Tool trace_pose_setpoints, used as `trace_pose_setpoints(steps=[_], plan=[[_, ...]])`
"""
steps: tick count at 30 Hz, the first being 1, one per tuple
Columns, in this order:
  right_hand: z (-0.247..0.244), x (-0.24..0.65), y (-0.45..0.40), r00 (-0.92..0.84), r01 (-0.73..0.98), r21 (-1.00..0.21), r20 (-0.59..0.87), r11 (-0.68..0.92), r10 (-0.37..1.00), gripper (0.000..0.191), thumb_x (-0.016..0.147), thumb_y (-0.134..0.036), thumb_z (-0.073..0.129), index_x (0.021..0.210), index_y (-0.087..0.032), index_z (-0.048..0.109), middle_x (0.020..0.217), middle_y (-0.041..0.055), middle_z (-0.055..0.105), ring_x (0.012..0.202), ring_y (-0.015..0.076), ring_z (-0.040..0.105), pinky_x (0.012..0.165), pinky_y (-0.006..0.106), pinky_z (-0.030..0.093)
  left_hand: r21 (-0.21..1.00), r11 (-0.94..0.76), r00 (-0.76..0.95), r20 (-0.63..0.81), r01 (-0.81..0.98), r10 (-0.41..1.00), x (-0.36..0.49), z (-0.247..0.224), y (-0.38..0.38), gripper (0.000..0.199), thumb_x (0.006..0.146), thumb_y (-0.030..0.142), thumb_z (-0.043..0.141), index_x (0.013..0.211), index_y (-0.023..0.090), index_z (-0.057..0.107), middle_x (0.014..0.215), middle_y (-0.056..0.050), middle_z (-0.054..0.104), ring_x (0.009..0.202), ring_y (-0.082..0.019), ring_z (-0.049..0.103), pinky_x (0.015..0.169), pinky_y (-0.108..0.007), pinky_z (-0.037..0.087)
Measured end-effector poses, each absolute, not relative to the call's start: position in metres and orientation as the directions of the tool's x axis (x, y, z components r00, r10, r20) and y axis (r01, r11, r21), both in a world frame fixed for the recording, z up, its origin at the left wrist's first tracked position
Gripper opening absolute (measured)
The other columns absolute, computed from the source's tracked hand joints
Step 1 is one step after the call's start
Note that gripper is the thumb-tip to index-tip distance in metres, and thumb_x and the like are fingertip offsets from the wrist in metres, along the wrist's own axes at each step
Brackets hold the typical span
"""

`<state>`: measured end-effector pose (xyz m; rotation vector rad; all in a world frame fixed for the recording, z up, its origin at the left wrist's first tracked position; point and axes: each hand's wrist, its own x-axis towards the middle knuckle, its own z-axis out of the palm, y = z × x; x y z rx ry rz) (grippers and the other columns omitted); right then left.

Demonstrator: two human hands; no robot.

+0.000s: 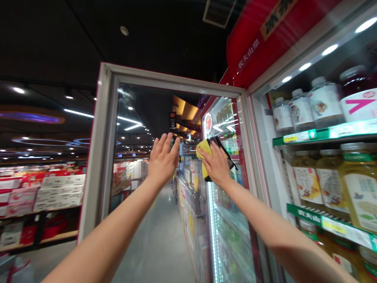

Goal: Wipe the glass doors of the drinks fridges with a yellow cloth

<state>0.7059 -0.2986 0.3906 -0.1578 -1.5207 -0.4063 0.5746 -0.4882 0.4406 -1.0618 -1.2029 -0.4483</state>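
Observation:
A glass door [141, 220] with a pale metal frame stands swung out from a red drinks cooler. Against its pane lies my left hand [163, 159], fingers stretched and holding nothing. To the right, my right hand [217, 164] presses a yellow and black cloth [205, 147] onto the same glass. The cloth sticks out past the fingers on both sides, and a dark loop hangs from its right edge. My palm hides the middle of it.
Bottled drinks [331, 179] fill the cooler shelves [306, 135] on the right. Stacked boxes [60, 190] sit on a display at left. Through the pane appear an aisle floor [165, 243] and a lit cooler reflected or beyond. A red header [250, 47] juts out overhead.

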Motion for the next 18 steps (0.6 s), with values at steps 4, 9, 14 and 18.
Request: trace_pose_setpoints(steps=[4, 9, 14, 18], plan=[[0.386, 0.720, -0.279, 0.101, 0.222, 0.109, 0.986, 0.969, -0.134, 0.037, 0.093, -0.019, 0.052, 0.122, -0.024, 0.075, 0.130, 0.0137, 0.067, 0.125, 0.0298, 0.061, 0.107, 0.047, 0.050, -0.501, 0.487, 0.333, 0.858, 0.716, 0.392, 0.566, 0.428, -0.518, 0.051, 0.101, 0.023, 0.043, 0.151, 0.020, 0.052, 0.163, -0.015, 0.042, 0.155, -0.029, 0.034, 0.125, -0.053, 0.034], [0.423, 0.698, -0.316, 0.165, 0.134, -0.020, 0.986, 0.991, -0.002, 0.053, 0.097, -0.018, 0.046, 0.148, -0.022, 0.056, 0.138, 0.0110, 0.067, 0.133, 0.0273, 0.057, 0.113, 0.045, 0.046, -0.602, 0.500, 0.359, 0.787, 0.623, 0.501, 0.550, 0.397, -0.580, 0.051, 0.098, 0.021, 0.047, 0.149, 0.026, 0.055, 0.158, -0.011, 0.050, 0.147, -0.027, 0.047, 0.121, -0.047, 0.042], [0.406, 0.685, -0.349, 0.054, 0.128, 0.277, 0.957, 0.952, -0.286, 0.042, 0.096, -0.017, 0.051, 0.133, -0.026, 0.070, 0.130, 0.0090, 0.069, 0.136, 0.0274, 0.054, 0.113, 0.044, 0.043, -0.670, 0.494, 0.433, 0.739, 0.554, 0.517, 0.538, 0.382, -0.625, 0.048, 0.100, 0.026, 0.052, 0.147, 0.028, 0.056, 0.152, -0.011, 0.058, 0.140, -0.028, 0.056, 0.114, -0.045, 0.049], [0.406, 0.696, -0.341, 0.147, 0.164, 0.190, 0.966, 0.968, -0.214, 0.033, 0.092, -0.024, 0.065, 0.123, -0.032, 0.074, 0.130, 0.0086, 0.067, 0.120, 0.0304, 0.058, 0.102, 0.048, 0.046, -0.710, 0.496, 0.488, 0.704, 0.500, 0.516, 0.539, 0.379, -0.640, 0.048, 0.098, 0.024, 0.058, 0.145, 0.026, 0.057, 0.149, -0.012, 0.060, 0.136, -0.029, 0.059, 0.112, -0.046, 0.051]])
